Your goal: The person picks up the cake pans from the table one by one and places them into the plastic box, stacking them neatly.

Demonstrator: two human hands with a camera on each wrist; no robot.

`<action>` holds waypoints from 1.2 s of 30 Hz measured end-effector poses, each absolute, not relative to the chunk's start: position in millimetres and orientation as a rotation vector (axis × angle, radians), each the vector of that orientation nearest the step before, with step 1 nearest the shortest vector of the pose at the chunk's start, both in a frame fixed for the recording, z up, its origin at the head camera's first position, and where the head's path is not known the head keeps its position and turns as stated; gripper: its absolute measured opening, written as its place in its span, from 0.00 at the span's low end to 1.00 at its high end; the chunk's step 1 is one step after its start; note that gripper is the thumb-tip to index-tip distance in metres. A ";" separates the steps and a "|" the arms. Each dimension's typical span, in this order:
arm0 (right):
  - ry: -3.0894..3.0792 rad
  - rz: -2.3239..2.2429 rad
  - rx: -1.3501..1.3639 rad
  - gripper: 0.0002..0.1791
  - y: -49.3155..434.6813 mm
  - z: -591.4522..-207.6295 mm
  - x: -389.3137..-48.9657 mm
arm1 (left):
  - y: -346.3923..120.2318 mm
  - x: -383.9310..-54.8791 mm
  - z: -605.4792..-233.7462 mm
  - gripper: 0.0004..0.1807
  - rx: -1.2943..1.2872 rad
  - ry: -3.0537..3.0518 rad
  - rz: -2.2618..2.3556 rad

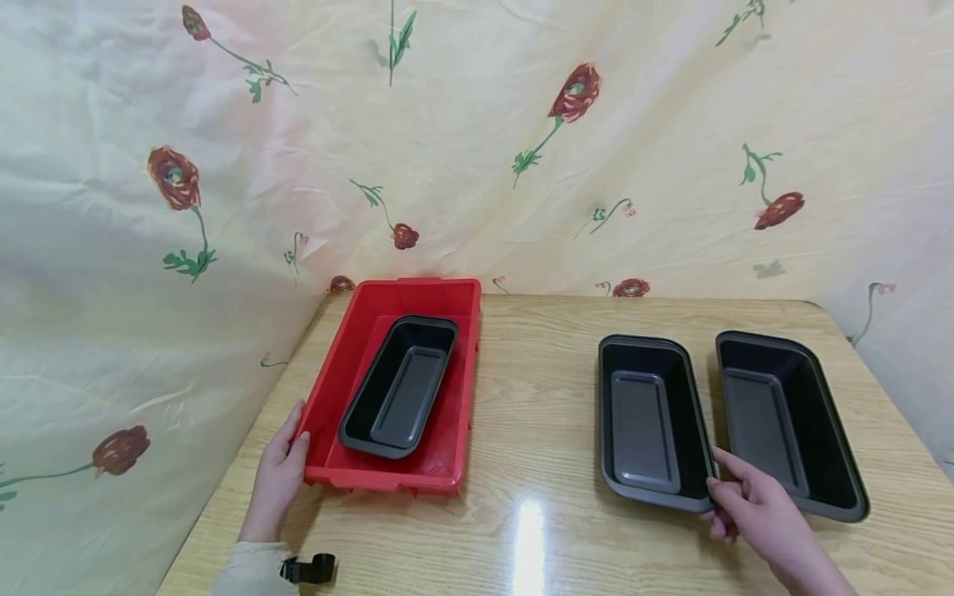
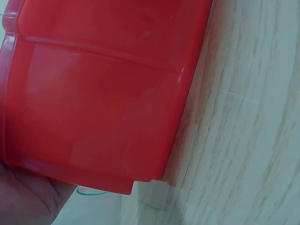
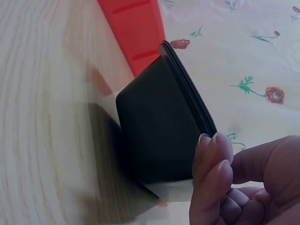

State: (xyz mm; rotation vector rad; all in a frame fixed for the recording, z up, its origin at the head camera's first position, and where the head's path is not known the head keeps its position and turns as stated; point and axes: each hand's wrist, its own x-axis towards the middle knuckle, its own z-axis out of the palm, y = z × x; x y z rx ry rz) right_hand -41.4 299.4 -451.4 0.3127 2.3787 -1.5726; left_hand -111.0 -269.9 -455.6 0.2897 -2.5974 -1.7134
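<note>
A red plastic tray (image 1: pixel 455 476) stands at the left of the table, with a dark loaf pan (image 1: pixel 410 397) lying slantwise inside it. My left hand (image 1: pixel 277 480) holds the tray's near left corner; in the left wrist view the hand (image 2: pixel 28 197) shows at the rim, its fingertips hidden. To the right, my right hand (image 1: pixel 760 509) pinches the near right corner of a second loaf pan (image 1: pixel 644 430) by its rim. In the right wrist view, fingers (image 3: pixel 213 154) press that pan's rim (image 3: pixel 187 93), and its base seems slightly off the table. A third loaf pan (image 1: pixel 768 422) sits just right of it.
All of this is on a light wood-grain table (image 1: pixel 537 397). Flower-printed cloth (image 1: pixel 462 141) hangs behind the table and along its left and right sides. A black strap (image 1: pixel 309 569) is on the left wrist. Bare tabletop lies between the tray and the pans.
</note>
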 end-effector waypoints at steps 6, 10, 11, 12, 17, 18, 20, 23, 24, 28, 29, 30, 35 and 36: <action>2.334 -1.683 0.274 0.33 300.5 -451.3 -41.8 | -269.7 -111.3 -454.1 0.31 0.291 -2.601 -1.729; 2.333 -1.728 0.258 0.33 301.3 -451.9 -41.3 | -269.5 -111.8 -454.2 0.30 0.279 -2.597 -1.731; 2.333 -1.732 0.259 0.33 301.5 -452.1 -41.1 | -269.5 -111.9 -454.3 0.30 0.274 -2.596 -1.729; 2.328 -1.735 0.260 0.33 301.6 -452.2 -41.0 | -269.6 -111.9 -454.5 0.30 0.273 -2.597 -1.727; 2.294 -1.777 0.249 0.34 302.4 -452.8 -40.9 | -270.2 -110.6 -455.5 0.31 0.269 -2.605 -1.711; 2.286 -1.789 0.241 0.34 302.6 -453.0 -41.0 | -270.3 -110.2 -455.7 0.31 0.273 -2.609 -1.710; 2.272 -1.809 0.229 0.34 303.0 -453.3 -41.2 | -270.3 -109.3 -455.8 0.31 0.279 -2.612 -1.708; 2.265 -1.828 0.220 0.34 303.1 -453.4 -41.4 | -270.0 -108.5 -455.9 0.31 0.291 -2.615 -1.706; 2.266 -1.834 0.217 0.34 303.0 -453.3 -41.4 | -269.9 -108.4 -455.8 0.31 0.295 -2.615 -1.706; 2.262 -1.854 0.225 0.34 302.5 -451.4 -41.3 | -269.8 -109.1 -455.5 0.31 0.304 -2.612 -1.712; 2.260 -1.865 0.226 0.35 302.3 -450.8 -41.2 | -269.7 -109.5 -455.6 0.31 0.305 -2.611 -1.710; 2.259 -1.876 0.226 0.35 302.1 -450.1 -41.0 | -269.7 -110.0 -455.8 0.31 0.307 -2.612 -1.708; 2.259 -1.929 0.225 0.35 300.8 -446.5 -40.9 | -269.6 -111.6 -456.4 0.31 0.309 -2.609 -1.705; 2.262 -1.935 0.221 0.34 300.6 -445.7 -41.1 | -269.7 -111.8 -456.4 0.31 0.309 -2.606 -1.708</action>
